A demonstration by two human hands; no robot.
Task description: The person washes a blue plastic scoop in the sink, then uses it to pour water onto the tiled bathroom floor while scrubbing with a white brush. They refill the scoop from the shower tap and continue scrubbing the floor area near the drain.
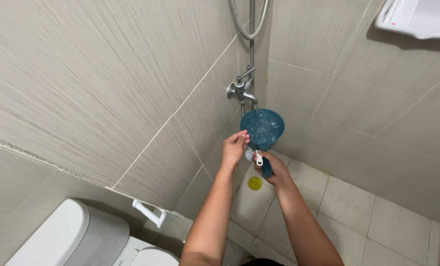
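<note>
Water fills part of the blue plastic dipper (263, 126), which the person holds up under the chrome tap (241, 91) on the far tiled wall, its round bowl facing the camera and its handle pointing down toward the floor. The right hand (268, 170) has its fingers wrapped tight around that handle, and a small white object (258, 158) sits against the same hand, just beside the handle; what it is cannot be told. The left hand (233, 148) is raised to the left rim of the dipper, its fingers bent and drawn together with the tips touching or nearly touching the rim; whether they pinch anything cannot be told. A metal pipe runs straight up from the tap, and a looped shower hose (247, 22) hangs at the top of the view. Below the hands, on the tiled floor (377, 221), lies a round yellow drain cover (255, 183). At the near left stands a white toilet (67, 236) with its tank lid, and a white paper holder (150, 213) sticks out from the wall just right of it. A white fixture (417, 17) is mounted on the right wall at the far upper corner.
</note>
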